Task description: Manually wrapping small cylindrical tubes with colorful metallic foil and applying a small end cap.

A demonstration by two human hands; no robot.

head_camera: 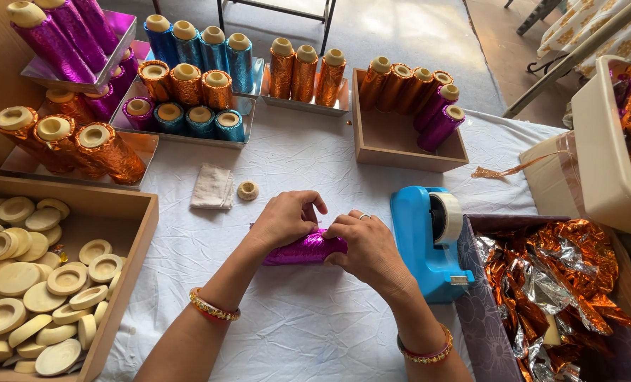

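Two hands work one roll: our left hand (285,218) and right hand (367,244) both grip the purple foil roll (305,248), lying flat on the white cloth (294,311) just left of the blue tape dispenser (429,240). Left fingers pinch the foil's upper edge, right fingers curl around the roll's right end. We judge the foil is being smoothed down; best to keep it taut, press the seam flat and hold the roll from turning. A loose wooden cap (247,190) and a folded rag (213,187) sit near, the box of caps (128,233) at left.
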